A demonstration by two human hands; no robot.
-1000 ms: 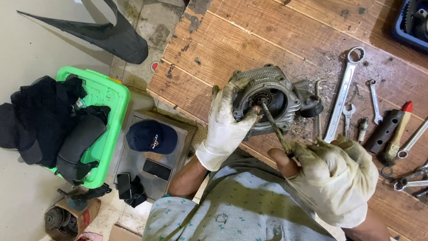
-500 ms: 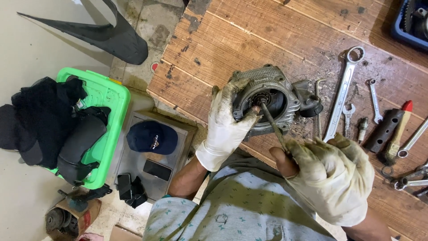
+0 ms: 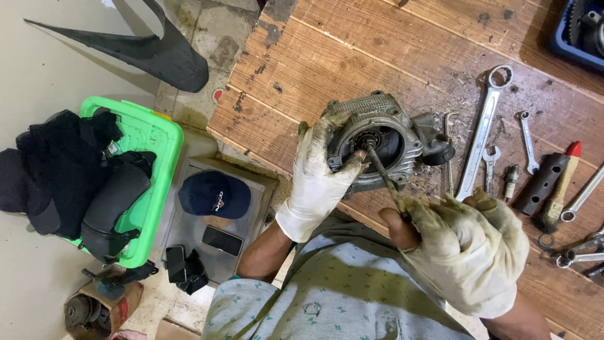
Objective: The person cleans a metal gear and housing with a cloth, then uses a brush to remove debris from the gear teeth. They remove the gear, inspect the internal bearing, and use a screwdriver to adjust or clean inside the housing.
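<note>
Grey, grimy cast-metal engine housing (image 3: 377, 141) with a round open bore lies on the worn wooden plank counter (image 3: 352, 56), near its front edge and a little left of the spread of tools. Largest around it is the counter itself, stained dark with oil on the right. Off the counter's left edge, on the floor, a bright green plastic bin (image 3: 151, 141) carries a heap of black cloth and dark parts, and a navy cap (image 3: 214, 194) rests on a grey metal box just right of the bin.

Right hand (image 3: 469, 249), in a dirty pale work glove, has its grip clamped shut around the handle of a thin dark metal rod tool (image 3: 377, 167), whose tip reaches into the housing's bore. Left hand (image 3: 318, 173), gloved in white, grips the housing's left rim, fingers curled over the edge and the thumb pressed against the inside of the bore, touching close to the tool's tip.

Right of the housing lies a long silver combination spanner (image 3: 483, 132), then a smaller spanner (image 3: 527, 141), and farther right a black perforated tube (image 3: 540, 182) beside a red-tipped tool.
</note>
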